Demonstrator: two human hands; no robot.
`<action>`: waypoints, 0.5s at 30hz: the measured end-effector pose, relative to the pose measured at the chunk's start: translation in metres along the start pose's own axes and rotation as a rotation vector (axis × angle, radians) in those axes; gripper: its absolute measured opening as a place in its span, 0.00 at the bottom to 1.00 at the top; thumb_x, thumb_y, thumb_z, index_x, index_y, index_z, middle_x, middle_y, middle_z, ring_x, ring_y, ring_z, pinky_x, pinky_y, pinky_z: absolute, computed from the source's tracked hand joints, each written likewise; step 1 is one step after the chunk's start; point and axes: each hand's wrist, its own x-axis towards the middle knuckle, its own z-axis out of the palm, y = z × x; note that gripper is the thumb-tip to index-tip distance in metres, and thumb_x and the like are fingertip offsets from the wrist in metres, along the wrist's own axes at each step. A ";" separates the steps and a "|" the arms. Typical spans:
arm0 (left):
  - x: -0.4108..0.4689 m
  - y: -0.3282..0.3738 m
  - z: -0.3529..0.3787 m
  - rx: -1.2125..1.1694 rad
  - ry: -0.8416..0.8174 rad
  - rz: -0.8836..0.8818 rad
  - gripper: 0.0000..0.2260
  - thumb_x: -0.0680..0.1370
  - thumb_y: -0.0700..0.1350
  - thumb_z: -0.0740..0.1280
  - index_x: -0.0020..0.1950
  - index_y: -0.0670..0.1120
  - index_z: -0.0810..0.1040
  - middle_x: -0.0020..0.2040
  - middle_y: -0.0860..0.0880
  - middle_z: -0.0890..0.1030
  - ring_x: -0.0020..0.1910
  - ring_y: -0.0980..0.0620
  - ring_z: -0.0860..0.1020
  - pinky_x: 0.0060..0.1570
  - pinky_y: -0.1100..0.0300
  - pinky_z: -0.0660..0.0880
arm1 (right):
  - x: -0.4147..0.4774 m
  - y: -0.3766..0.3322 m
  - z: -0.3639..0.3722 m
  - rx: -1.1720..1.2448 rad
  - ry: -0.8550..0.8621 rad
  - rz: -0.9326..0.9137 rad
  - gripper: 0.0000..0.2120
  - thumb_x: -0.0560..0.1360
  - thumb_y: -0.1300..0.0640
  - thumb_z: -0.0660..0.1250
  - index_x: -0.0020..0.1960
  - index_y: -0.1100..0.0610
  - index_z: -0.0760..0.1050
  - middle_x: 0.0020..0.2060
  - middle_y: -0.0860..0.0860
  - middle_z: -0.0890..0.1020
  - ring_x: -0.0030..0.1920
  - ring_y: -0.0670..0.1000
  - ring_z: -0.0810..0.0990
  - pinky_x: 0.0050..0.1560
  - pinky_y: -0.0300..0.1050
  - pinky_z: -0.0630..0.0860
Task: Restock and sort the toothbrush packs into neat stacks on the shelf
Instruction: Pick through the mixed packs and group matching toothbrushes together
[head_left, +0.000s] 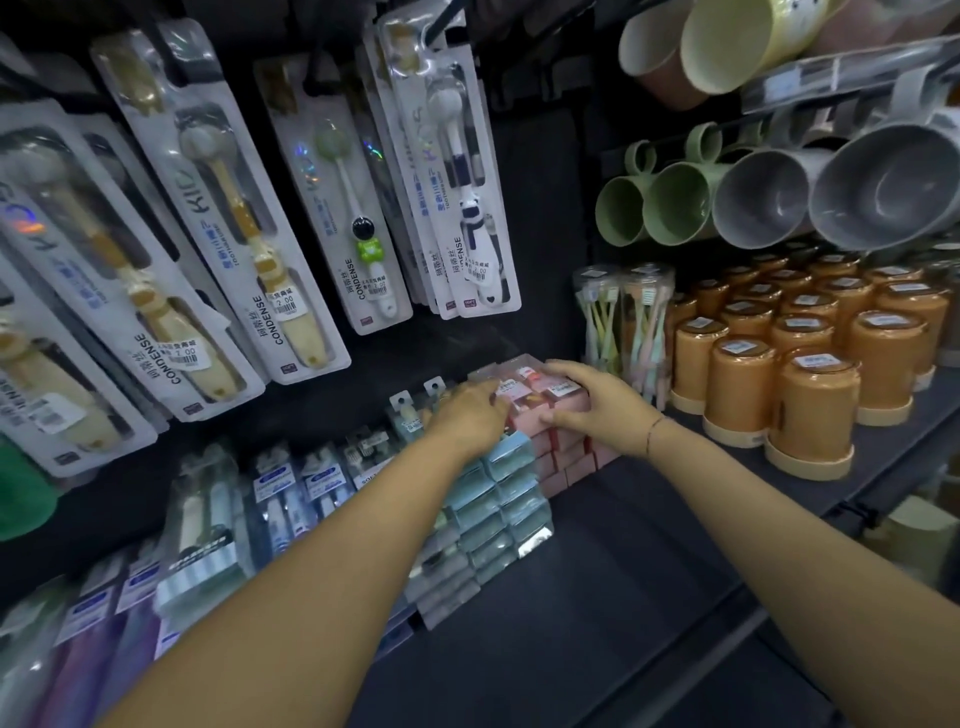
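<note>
Head view, looking down: a person's two bare hands meet on a stack of flat pink card-and-plastic toothbrush packs (569, 457) standing toward the back of a dark grey metal shelf (623, 545). The right hand (587, 400) clamps the topmost pink pack (535, 387), fingers (563, 370) curled over its far edge and thumb pressed to its near side. The left hand (467, 413) lies across the pack's left end with its fingers bent over it; whether they pinch or merely rest cannot be told. The step in hand appears to be seating and squaring this pack on its pile. The next move would call for lining its edges up with the packs beneath, with light, even pressure so the tall pile does not slide. A stack of pale teal toothbrush packs (511, 499) touches the pink one on the near-left side, and rows of blue-labelled clear packs (291, 483) run on to the left. Long blister-carded children's toothbrushes (218, 218) hang on the black back panel above. On the shelf to the right stand clear plastic tubs of pastel brushes (623, 317) and ranks of lidded orange cups (815, 410), with green and grey plastic mugs (769, 197) racked overhead.
</note>
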 end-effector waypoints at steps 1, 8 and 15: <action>0.000 -0.001 0.000 -0.010 0.007 -0.004 0.21 0.84 0.53 0.55 0.77 0.54 0.64 0.78 0.48 0.62 0.75 0.45 0.62 0.74 0.46 0.58 | 0.001 0.000 0.001 -0.016 0.001 -0.003 0.30 0.74 0.53 0.73 0.73 0.52 0.68 0.73 0.47 0.68 0.72 0.46 0.66 0.70 0.36 0.60; -0.061 -0.020 -0.019 -0.033 0.088 0.153 0.21 0.83 0.54 0.58 0.75 0.50 0.67 0.77 0.48 0.64 0.75 0.48 0.62 0.74 0.49 0.57 | -0.026 -0.023 0.017 -0.128 0.336 -0.007 0.30 0.71 0.54 0.75 0.70 0.57 0.70 0.72 0.52 0.67 0.72 0.53 0.65 0.70 0.41 0.58; -0.202 -0.117 -0.068 -0.072 0.418 0.244 0.21 0.80 0.58 0.56 0.66 0.50 0.77 0.65 0.53 0.77 0.67 0.52 0.70 0.70 0.55 0.61 | -0.124 -0.160 0.103 0.135 0.442 -0.404 0.09 0.76 0.50 0.70 0.50 0.56 0.79 0.50 0.49 0.79 0.56 0.44 0.76 0.60 0.28 0.65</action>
